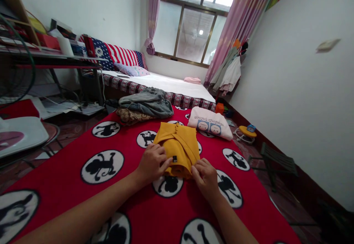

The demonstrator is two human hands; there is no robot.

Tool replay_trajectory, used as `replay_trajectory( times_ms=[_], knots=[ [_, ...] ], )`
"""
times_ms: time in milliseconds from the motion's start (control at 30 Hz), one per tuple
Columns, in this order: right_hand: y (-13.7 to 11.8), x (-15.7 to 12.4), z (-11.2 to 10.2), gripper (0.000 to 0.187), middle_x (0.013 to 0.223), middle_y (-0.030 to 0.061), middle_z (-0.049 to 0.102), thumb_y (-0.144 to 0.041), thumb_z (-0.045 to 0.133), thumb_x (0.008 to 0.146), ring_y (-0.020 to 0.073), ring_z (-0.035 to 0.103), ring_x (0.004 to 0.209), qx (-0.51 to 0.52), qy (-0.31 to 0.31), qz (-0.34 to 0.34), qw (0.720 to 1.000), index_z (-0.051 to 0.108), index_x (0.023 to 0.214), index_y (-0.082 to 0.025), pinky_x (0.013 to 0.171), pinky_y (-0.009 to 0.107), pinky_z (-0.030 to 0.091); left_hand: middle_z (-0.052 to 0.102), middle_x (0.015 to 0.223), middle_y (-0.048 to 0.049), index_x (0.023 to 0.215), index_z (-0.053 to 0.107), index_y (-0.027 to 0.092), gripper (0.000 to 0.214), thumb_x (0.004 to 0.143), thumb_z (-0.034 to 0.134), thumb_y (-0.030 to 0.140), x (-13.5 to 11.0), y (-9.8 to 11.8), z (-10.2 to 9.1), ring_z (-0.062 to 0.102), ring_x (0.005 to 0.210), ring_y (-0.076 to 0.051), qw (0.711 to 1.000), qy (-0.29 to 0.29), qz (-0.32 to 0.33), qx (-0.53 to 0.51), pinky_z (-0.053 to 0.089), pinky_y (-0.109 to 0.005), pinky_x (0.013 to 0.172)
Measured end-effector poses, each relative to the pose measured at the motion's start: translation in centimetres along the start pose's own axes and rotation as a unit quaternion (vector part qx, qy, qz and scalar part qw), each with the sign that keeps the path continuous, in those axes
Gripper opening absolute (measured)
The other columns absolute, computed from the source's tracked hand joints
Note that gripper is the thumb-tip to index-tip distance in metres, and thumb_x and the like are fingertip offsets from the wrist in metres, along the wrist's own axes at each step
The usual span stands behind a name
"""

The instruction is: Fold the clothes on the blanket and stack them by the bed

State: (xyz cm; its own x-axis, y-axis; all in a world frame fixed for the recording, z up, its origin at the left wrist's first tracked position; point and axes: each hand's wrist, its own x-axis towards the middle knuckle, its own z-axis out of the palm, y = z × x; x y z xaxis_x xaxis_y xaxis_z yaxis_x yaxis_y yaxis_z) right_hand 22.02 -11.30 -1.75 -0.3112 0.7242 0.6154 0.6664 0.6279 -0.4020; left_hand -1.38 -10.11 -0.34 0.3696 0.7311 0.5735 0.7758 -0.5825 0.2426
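A yellow garment (pixel 177 140), folded into a compact bundle, lies on a red blanket (pixel 132 196) patterned with black figures in white circles. A small dark label shows near its front edge, and a fold crosses its top. My left hand (pixel 153 162) grips the bundle's near left side, fingers curled and thumb pointing towards the label. At the near right corner, my right hand (pixel 204 175) pinches the cloth between thumb and fingers. The fingertips of both hands are partly hidden against the fabric.
Beyond the bundle lie a rumpled grey-green garment (pixel 151 102) and a folded white printed garment (pixel 210 122). A white-topped bed (pixel 166 83) stands behind. To the left is a cluttered desk (pixel 49 57); to the right, a folding stool (pixel 278 159) and a small yellow stool (pixel 247 131).
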Motion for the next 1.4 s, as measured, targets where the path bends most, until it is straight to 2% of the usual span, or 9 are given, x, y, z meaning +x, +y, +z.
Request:
replay_trajectory(
  times_ms=[100,233,400,533,667,833,1000,1167,1400],
  knots=[
    [-0.2,0.2,0.2,0.04,0.055,0.0013,0.046,-0.022,0.045,0.093,0.0164,0.043,0.06,-0.01,0.016,-0.004,1.0,0.042,0.052,-0.022,0.058,0.031,0.034,0.065,0.104,-0.0085,0.094,0.07,0.02,0.034,0.096,0.042,0.038,3.1,0.8,0.9,0.057,0.098,-0.022,0.998,0.03,-0.05,-0.03,0.04,-0.041,0.093],
    [-0.2,-0.2,0.2,0.041,0.053,0.0008,0.046,-0.025,0.045,0.093,0.016,0.043,0.056,-0.019,0.024,0.006,1.0,0.043,0.052,-0.023,0.056,0.03,0.033,0.036,0.151,-0.013,0.14,0.048,0.029,0.065,0.084,0.055,0.061,4.6,1.2,3.9,0.032,0.137,-0.038,0.995,-0.038,-0.085,-0.045,0.025,-0.058,0.111],
    [1.5,2.2,-0.2,0.041,0.048,-0.0005,0.05,-0.036,0.052,0.09,0.0136,0.044,0.047,-0.045,-0.021,0.094,0.994,0.05,0.051,-0.022,0.049,0.027,0.032,0.019,0.16,-0.0076,0.14,0.048,0.039,0.071,0.076,0.06,0.068,3.2,1.0,6.4,0.007,0.145,-0.045,0.99,-0.115,-0.072,-0.046,0.004,-0.07,0.11],
    [3.6,9.5,0.8,0.012,0.08,0.0037,0.07,-0.028,0.058,0.084,0.0174,0.063,0.071,-0.038,-0.026,0.11,0.993,0.067,0.085,-0.02,0.064,0.026,0.045,0.019,0.16,-0.0068,0.141,0.046,0.04,0.072,0.076,0.058,0.069,3.1,1.1,6.1,0.007,0.145,-0.045,0.989,-0.119,-0.073,-0.052,0.005,-0.071,0.11],
    [5.2,17.3,3.9,0.038,0.112,0.0094,0.07,-0.026,0.068,0.076,0.0231,0.065,0.103,-0.049,-0.123,0.127,0.983,0.065,0.112,-0.017,0.088,0.032,0.049,0.02,0.16,-0.0083,0.14,0.048,0.039,0.07,0.078,0.052,0.071,3.2,1.3,5.9,0.007,0.145,-0.044,0.988,-0.122,-0.08,-0.06,0.004,-0.07,0.111],
    [5.9,21.7,6.6,0.041,0.09,0.0072,0.074,-0.037,0.084,0.058,0.0262,0.067,0.084,-0.125,-0.314,0.16,0.927,0.072,0.092,-0.02,0.072,0.031,0.051,0.025,0.158,-0.0073,0.142,0.045,0.039,0.07,0.078,0.055,0.068,2.9,1.2,6.4,0.009,0.145,-0.043,0.989,-0.105,-0.08,-0.066,0.006,-0.07,0.112],
    [5.7,22.8,6.7,0.041,0.084,0.0038,0.073,-0.043,0.085,0.053,0.0223,0.066,0.077,-0.154,-0.363,0.158,0.905,0.071,0.084,-0.02,0.064,0.027,0.046,0.031,0.154,-0.0153,0.138,0.051,0.026,0.064,0.083,0.057,0.058,2.8,1.6,6.6,0.015,0.144,-0.043,0.991,-0.094,-0.072,-0.057,0.014,-0.065,0.114],
    [4.3,22.2,6.3,0.049,0.094,0.0054,0.072,-0.046,0.081,0.057,0.0223,0.065,0.08,-0.189,-0.373,0.114,0.901,0.067,0.096,-0.02,0.062,0.026,0.043,0.055,0.134,-0.0129,0.122,0.058,0.021,0.035,0.094,0.049,0.038,2.6,3.1,5.9,0.047,0.128,-0.028,0.986,-0.045,0.105,-0.122,0.026,-0.054,0.114],
    [1.7,23.5,2.4,0.047,0.094,0.005,0.07,-0.044,0.076,0.063,0.0232,0.064,0.083,-0.208,-0.291,0.041,0.933,0.062,0.101,-0.02,0.064,0.026,0.043,0.064,0.118,-0.0055,0.113,0.059,0.02,0.035,0.095,0.046,0.049,1.8,5.0,5.9,0.061,0.104,-0.017,0.922,-0.002,0.335,-0.194,0.051,-0.028,0.083]
  ],
)
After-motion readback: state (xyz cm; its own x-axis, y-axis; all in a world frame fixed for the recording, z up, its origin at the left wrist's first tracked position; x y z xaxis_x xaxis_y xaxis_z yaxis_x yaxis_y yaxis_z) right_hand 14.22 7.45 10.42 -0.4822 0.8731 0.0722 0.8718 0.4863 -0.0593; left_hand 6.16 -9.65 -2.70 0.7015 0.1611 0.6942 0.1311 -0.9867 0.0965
